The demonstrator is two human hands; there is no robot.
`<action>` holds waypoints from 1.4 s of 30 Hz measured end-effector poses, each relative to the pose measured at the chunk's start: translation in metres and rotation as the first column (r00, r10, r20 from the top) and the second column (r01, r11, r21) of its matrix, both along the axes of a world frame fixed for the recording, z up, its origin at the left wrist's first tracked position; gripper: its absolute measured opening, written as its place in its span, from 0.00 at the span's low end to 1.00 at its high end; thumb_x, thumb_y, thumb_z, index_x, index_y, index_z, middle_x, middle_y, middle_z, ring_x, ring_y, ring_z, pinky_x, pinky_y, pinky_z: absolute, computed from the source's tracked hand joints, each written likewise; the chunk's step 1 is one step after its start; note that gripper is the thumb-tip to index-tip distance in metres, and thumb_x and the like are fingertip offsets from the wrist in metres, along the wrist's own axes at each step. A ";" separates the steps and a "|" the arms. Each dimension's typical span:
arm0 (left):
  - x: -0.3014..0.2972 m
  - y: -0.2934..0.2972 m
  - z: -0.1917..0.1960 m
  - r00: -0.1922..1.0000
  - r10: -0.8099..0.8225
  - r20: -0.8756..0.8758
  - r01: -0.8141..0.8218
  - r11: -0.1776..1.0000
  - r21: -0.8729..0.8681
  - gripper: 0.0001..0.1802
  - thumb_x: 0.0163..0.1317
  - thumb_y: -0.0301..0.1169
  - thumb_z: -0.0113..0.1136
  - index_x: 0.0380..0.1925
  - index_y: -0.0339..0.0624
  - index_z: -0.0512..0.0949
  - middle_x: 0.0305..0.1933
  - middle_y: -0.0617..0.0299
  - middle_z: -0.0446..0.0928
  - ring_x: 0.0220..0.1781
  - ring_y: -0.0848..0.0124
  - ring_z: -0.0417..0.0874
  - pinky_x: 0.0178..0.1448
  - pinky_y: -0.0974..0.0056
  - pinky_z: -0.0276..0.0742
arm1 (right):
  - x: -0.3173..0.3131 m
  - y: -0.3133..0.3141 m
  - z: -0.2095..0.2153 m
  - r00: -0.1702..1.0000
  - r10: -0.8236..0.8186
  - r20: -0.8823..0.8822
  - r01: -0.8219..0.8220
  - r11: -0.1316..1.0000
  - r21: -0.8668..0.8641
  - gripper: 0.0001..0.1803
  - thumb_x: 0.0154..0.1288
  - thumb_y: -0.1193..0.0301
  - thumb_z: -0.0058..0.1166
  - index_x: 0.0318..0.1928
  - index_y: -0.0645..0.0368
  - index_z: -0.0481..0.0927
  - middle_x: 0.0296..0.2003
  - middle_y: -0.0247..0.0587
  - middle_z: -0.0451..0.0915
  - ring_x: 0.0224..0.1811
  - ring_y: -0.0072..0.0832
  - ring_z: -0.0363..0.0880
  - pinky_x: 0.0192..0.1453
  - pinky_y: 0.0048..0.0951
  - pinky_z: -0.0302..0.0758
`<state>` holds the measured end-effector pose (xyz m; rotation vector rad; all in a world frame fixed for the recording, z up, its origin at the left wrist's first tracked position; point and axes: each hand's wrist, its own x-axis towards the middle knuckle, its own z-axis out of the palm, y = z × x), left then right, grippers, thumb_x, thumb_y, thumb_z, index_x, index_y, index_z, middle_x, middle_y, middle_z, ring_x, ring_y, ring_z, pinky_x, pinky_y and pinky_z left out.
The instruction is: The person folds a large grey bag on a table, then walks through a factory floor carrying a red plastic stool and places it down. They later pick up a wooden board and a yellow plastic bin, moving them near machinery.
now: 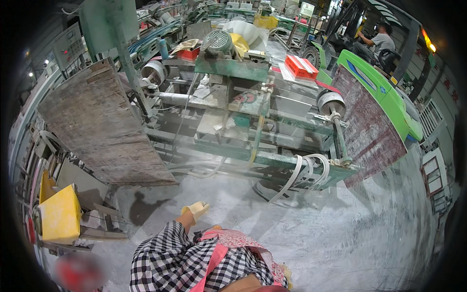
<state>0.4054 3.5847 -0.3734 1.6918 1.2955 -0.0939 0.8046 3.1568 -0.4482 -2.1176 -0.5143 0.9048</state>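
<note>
I'm standing short of the green cutting machine (243, 112), my gloved left hand (195, 210) hanging empty over the dusty floor below it, fingers loosely open. My right hand (287, 277) is barely in view below that; I cannot tell its fingers. I judge this an approach step: next calls for reaching the machine's near rail.

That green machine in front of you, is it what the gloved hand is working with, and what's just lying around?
In hand or nearest:
- left hand, gloved, held out empty over the dusty floor
- green machine ahead
- white bands looped at its end

Lying about:
- wooden board
- yellow block
- red tray
- green vehicle with a seated person
</note>
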 end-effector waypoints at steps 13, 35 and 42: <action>0.020 -0.003 0.051 0.987 0.109 -0.121 -0.127 0.979 -0.160 0.29 0.74 0.56 0.45 0.52 0.41 0.77 0.46 0.54 0.83 0.47 0.56 0.84 0.54 0.52 0.76 | 0.005 -0.012 -0.006 1.000 -0.002 0.029 -0.003 0.987 0.159 0.19 0.70 0.60 0.49 0.44 0.64 0.81 0.23 0.55 0.86 0.20 0.37 0.84 0.24 0.32 0.79; 0.018 0.010 0.013 0.985 0.174 -0.008 -0.173 0.972 -0.162 0.32 0.74 0.58 0.47 0.57 0.39 0.77 0.49 0.60 0.84 0.47 0.67 0.80 0.54 0.60 0.74 | 0.008 0.011 0.006 0.898 -0.334 -0.287 0.326 0.942 -0.076 0.22 0.73 0.58 0.47 0.50 0.67 0.80 0.24 0.56 0.86 0.21 0.38 0.84 0.26 0.33 0.81; 0.015 0.028 -0.040 0.990 0.057 0.126 -0.047 0.995 -0.084 0.31 0.76 0.54 0.45 0.53 0.34 0.77 0.46 0.53 0.82 0.47 0.62 0.82 0.52 0.56 0.75 | 0.016 0.014 -0.012 0.841 -0.415 -0.347 0.388 0.910 -0.147 0.21 0.74 0.59 0.48 0.51 0.65 0.79 0.28 0.55 0.88 0.24 0.36 0.85 0.31 0.32 0.82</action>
